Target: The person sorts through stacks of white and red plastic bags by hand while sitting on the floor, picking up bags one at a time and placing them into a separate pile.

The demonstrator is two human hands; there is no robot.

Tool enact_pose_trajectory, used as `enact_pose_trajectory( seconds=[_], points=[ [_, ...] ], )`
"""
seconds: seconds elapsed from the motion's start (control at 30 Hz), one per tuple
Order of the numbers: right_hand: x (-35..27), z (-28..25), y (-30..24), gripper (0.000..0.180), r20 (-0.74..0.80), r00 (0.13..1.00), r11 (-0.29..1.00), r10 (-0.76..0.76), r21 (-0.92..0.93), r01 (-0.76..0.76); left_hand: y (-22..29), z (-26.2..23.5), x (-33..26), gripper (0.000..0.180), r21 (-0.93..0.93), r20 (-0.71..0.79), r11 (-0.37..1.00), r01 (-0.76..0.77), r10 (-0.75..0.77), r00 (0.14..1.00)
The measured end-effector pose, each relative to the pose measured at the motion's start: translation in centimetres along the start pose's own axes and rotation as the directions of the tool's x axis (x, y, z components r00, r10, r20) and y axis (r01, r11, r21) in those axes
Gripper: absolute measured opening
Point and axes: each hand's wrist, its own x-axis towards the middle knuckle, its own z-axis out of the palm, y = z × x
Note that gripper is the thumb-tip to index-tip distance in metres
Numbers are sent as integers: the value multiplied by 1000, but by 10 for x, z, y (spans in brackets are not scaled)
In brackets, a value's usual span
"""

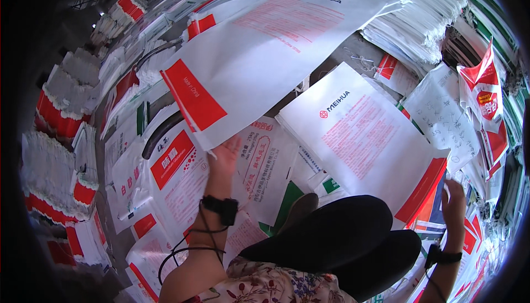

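Observation:
My left hand (225,155) is at the lower corner of a large white woven sack (276,54) with a red band and red print. Its fingers look stretched out, partly behind the sack's edge, with no clear grip on it. The sack slants up and away, spread flat, above other sacks. On the right, my right hand (454,197) is beside the red-banded end of a white sack stack (359,132). Its fingers are apart and loosely bent, and nothing shows in them. Both wrists wear black bands, the left one with a cable.
Flat printed sacks (176,165) lie around my bent knees (337,220). A dark curved bar (160,137) lies at the left. Bundled sack stacks (61,104) stand far left, and a tall white pile (419,16) rises far right. A crumpled red-and-white sack (486,104) stands at right.

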Motion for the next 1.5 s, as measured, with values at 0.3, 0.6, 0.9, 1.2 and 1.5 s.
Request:
enact_pose_trajectory(
  seconds=[0.3, 0.6, 0.9, 1.2, 1.5],
  points=[
    [136, -65, -253, 27, -160, 853, 785, -496, 336, 520, 85, 50, -53, 47, 306, 146, 929, -207, 169, 975],
    [166, -77, -445, 49, -180, 708, 668, -683, 238, 705, -10, 162, -89, 40, 505, 525, 654, -562, 284, 802],
    [217, -19, -415, 26, 41, 931, 911, -362, 225, 345, 3, 164, -82, 48, 454, 730, 683, -572, 83, 678],
    [242, -16, -338, 30, -130, 991, 743, 8, 665, 81, 140, 135, 150, 43, 878, 366, -79, -472, 746, 556],
    [213, -4, -350, 28, -61, 992, 423, 113, 906, 8, 164, 65, 267, 43, 983, 171, 2, -186, 393, 904]
  ],
)
